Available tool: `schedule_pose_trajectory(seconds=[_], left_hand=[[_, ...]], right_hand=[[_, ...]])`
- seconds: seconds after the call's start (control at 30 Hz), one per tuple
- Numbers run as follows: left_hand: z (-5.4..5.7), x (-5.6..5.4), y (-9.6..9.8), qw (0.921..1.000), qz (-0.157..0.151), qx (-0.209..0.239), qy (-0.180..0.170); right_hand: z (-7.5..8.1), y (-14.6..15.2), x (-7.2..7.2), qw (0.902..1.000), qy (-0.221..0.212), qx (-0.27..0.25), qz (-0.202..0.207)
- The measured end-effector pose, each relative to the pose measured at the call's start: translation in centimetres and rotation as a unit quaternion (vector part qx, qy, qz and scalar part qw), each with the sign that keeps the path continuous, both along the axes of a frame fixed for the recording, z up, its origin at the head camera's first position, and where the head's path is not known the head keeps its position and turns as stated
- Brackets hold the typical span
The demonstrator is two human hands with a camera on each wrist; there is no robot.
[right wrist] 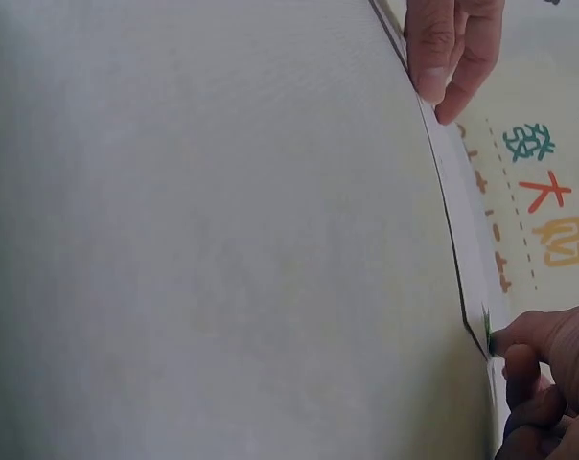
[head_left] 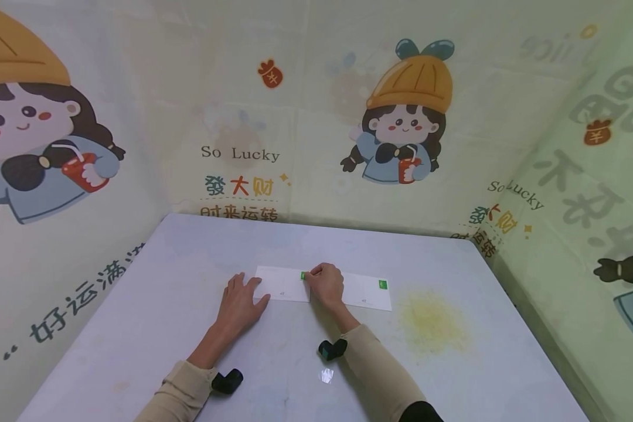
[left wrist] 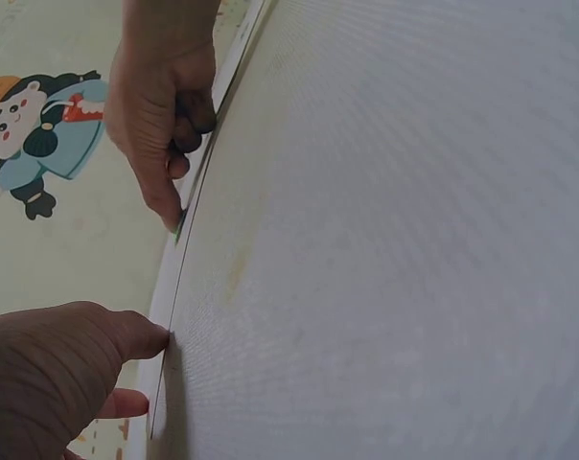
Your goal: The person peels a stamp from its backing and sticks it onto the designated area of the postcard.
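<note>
Two white envelopes lie side by side on the table. The left envelope [head_left: 279, 286] carries a small green stamp [head_left: 303, 275] at its upper right corner. My right hand [head_left: 325, 284] is over that corner, pinching the stamp, with its other fingers curled; the fingertips hide part of the stamp. My left hand [head_left: 241, 302] rests at the envelope's left edge, thumb and fingers spread and touching it. On the right envelope [head_left: 361, 291] another green stamp [head_left: 383, 285] sits at the upper right corner. In the right wrist view, the right hand [right wrist: 553, 369] covers most of the green patch.
The white table [head_left: 190, 252] meets a printed cloth backdrop [head_left: 316, 117] at its far edge. Right of the envelopes is a yellowish stain [head_left: 435, 322] on the tabletop. Black wrist cameras [head_left: 227, 382] sit on both beige sleeves.
</note>
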State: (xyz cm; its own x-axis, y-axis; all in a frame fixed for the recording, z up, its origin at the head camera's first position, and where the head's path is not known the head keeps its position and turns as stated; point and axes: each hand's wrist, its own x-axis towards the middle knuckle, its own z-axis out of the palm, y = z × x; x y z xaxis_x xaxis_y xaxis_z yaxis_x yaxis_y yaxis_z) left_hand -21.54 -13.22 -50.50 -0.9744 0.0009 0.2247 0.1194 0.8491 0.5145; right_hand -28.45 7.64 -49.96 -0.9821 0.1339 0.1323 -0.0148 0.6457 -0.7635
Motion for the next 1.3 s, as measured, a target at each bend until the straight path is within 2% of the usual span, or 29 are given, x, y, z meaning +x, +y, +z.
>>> schedule_pose_trajectory(seconds=[0.23, 0.33, 0.43, 0.57, 0.67, 0.8, 0.9, 1.13, 1.3], left_hand=[[0.0, 0.3, 0.0, 1.0000, 0.000, 0.002, -0.004], [0.1, 0.3, 0.0, 1.0000, 0.000, 0.001, -0.004], [0.1, 0.2, 0.0, 1.0000, 0.000, 0.001, -0.005], [0.1, 0.3, 0.0, 1.0000, 0.001, 0.000, -0.008], [0.1, 0.3, 0.0, 1.0000, 0.002, 0.000, -0.010], [0.2, 0.3, 0.1, 0.9999, 0.002, -0.003, -0.013], [0.3, 0.2, 0.1, 0.9999, 0.001, -0.005, -0.016], [0.5, 0.3, 0.1, 0.9997, 0.002, -0.012, -0.022], [0.4, 0.3, 0.1, 0.9996, 0.001, -0.011, -0.026]], right_hand=[[0.1, 0.7, 0.1, 0.9991, -0.010, -0.042, 0.005], [0.4, 1.1, 0.2, 0.9976, -0.006, -0.067, 0.013], [0.7, 1.5, 0.4, 0.9970, 0.006, -0.071, 0.029], [0.8, 2.0, 0.6, 0.9977, 0.024, -0.021, 0.060], [1.0, 2.2, 0.9, 0.9940, 0.034, 0.051, 0.091], [1.7, 2.2, 1.6, 0.9793, 0.044, 0.146, 0.134], [2.3, 2.0, 2.1, 0.9667, 0.032, 0.192, 0.166], [2.6, 2.0, 2.5, 0.9278, -0.001, 0.291, 0.234], [2.3, 2.1, 2.7, 0.9184, -0.006, 0.307, 0.249]])
